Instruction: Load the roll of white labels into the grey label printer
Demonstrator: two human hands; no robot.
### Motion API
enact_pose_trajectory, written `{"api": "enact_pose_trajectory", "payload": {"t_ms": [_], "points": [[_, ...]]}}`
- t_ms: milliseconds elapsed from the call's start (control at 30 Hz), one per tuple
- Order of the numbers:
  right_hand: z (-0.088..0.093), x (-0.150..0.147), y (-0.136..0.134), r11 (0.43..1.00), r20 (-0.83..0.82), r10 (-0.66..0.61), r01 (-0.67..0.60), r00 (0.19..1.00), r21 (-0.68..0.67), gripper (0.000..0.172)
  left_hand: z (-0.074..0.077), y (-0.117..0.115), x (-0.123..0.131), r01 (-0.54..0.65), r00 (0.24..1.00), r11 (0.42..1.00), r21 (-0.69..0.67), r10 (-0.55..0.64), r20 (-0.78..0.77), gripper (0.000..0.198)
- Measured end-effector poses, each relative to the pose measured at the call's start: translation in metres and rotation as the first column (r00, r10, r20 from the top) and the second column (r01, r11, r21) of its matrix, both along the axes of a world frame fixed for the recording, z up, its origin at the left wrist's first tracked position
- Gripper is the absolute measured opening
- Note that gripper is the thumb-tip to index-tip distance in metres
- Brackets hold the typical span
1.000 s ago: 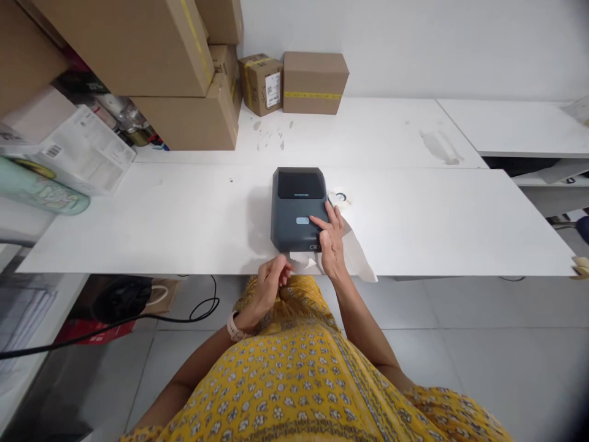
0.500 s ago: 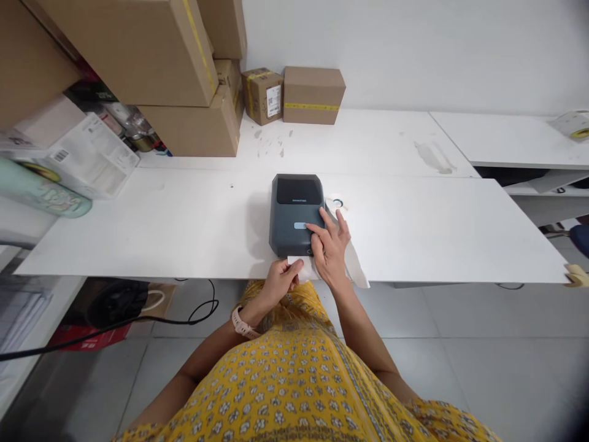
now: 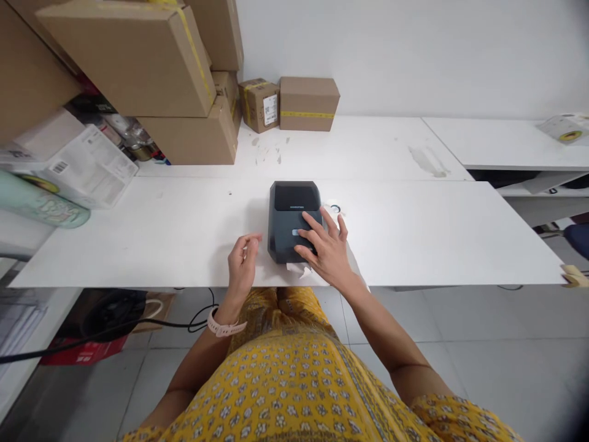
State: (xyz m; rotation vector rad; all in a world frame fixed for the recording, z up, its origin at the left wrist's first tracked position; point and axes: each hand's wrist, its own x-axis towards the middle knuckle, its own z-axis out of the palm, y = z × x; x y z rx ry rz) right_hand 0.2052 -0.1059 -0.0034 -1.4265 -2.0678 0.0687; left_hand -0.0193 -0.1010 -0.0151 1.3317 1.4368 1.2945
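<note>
A dark blue-grey label printer (image 3: 294,196) stands near the front edge of the white table, with a glossy black window on top and a light button in front. Across its right side and top lies my right hand (image 3: 329,252), fingers spread, one fingertip at the button. My left hand (image 3: 243,261) is just left of the printer, its thumb and fingers drawn together, with nothing visible in them. A torn piece of white paper (image 3: 304,271) sticks out at the printer's front. Beside my right hand, more white paper lies on the table, partly hidden by my wrist.
Cardboard boxes (image 3: 129,67) are stacked at the back left, with two smaller boxes (image 3: 308,101) against the wall. A mint-green bottle (image 3: 46,199) and a white carton (image 3: 92,166) lie on the left. Black cables (image 3: 170,322) hang below the table.
My left hand has let go of the paper at the printer's front and moved left to the printer's side. My right hand has spread flatter over the top.
</note>
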Motion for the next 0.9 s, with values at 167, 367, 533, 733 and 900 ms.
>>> {"api": "enact_pose_trajectory", "payload": {"t_ms": [167, 367, 533, 733, 900], "points": [[-0.022, 0.008, -0.019, 0.987, -0.519, -0.127, 0.053, 0.845, -0.154, 0.051, 0.006, 0.004, 0.023, 0.136, 0.989, 0.991, -0.008, -0.135, 0.063, 0.062], [0.003, 0.008, -0.007, 0.976, -0.682, -0.147, -0.008, 0.716, -0.220, 0.065, 0.026, 0.027, 0.031, 0.100, 0.979, 0.985, 0.141, -0.123, 0.164, 0.065], [0.042, 0.022, 0.061, 0.992, -0.682, -0.051, -0.042, 0.730, -0.119, 0.072, 0.036, 0.079, 0.033, 0.077, 0.966, 0.975, 0.206, -0.124, 0.226, 0.056], [0.067, 0.019, 0.148, 0.997, -0.597, -0.056, 0.011, 0.801, -0.078, 0.078, 0.000, 0.113, 0.045, 0.143, 0.989, 0.986, -0.089, -0.144, -0.007, 0.075], [0.060, -0.005, 0.130, 0.964, -0.304, -0.095, 0.163, 0.948, 0.208, 0.054, -0.010, 0.108, 0.048, 0.151, 0.969, 0.988, -0.024, -0.152, -0.194, 0.079]]}}
